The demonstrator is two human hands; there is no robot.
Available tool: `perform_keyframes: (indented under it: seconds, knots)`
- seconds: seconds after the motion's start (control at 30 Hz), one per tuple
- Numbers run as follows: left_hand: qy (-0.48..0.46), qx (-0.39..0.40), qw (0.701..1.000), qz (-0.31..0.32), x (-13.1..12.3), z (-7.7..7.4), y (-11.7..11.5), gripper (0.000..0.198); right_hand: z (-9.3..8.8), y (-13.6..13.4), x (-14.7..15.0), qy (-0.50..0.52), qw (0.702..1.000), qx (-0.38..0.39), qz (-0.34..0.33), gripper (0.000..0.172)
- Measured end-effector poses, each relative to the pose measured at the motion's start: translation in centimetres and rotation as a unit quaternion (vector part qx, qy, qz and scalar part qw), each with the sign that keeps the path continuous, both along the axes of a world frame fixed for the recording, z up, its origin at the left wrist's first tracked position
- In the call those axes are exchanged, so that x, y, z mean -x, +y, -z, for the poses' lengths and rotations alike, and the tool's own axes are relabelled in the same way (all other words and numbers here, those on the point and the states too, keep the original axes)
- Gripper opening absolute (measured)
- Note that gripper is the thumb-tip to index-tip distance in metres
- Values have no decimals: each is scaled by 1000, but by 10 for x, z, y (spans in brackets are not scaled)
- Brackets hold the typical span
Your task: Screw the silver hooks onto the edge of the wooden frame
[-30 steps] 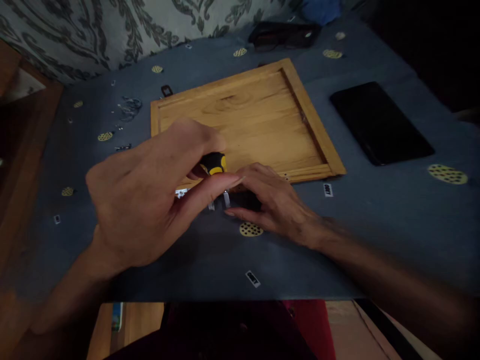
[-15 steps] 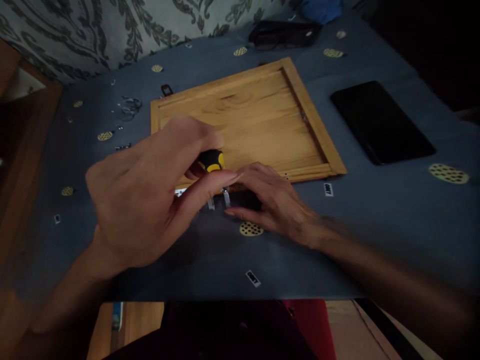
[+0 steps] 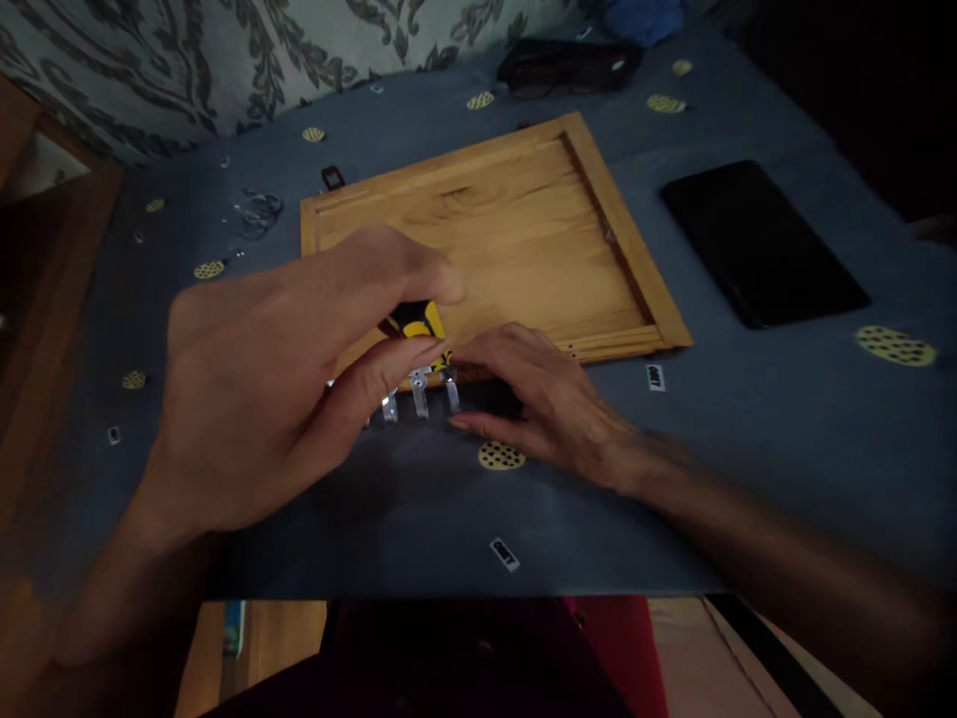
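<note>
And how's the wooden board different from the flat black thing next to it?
The wooden board is golden-brown with grain, but the black slab is dark and plain. The board has a raised rim, while the slab looks flat. The board is bigger than the slab. The left hand hides part of the board; no hand covers the slab. Both lie on the blue-grey cloth.

A dimly lit, leaf-patterned wall (image 3: pixel 186 60) rises near wooden furniture (image 3: pixel 79 249).
</note>
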State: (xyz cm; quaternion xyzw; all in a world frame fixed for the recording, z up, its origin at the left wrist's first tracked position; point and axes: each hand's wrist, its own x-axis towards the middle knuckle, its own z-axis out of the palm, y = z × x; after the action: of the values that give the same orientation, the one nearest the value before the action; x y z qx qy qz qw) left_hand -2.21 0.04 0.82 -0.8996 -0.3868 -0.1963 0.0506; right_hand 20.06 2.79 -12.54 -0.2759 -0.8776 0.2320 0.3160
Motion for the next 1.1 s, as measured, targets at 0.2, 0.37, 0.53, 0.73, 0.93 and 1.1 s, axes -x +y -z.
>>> perform_keyframes:
  seconds: [0.2, 0.37, 0.53, 0.73, 0.93, 1.1]
  knots:
    - [-44, 9, 999, 6, -5, 9, 2, 15, 2, 0, -1, -5, 1000, -1, 1, 39]
    - [-75, 12, 997, -18, -13, 11, -3, 12, 4, 0, 0, 12, 1000, -12, 1, 40]
    - [-71, -15, 997, -29, -15, 11, -2, 14, 3, 0, 0, 17, 1000, 0, -5, 39]
    - [-87, -27, 994, -51, -13, 14, -2, 19, 0, -1, -1, 3, 1000, 20, -4, 40]
    - [-71, -11, 996, -60, -11, 11, -5, 22, 1, 0, 1, 7, 1000, 18, 2, 42]
    - [-87, 20, 995, -46, -15, 10, -3, 24, 2, 0, 1, 3, 1000, 13, -1, 42]
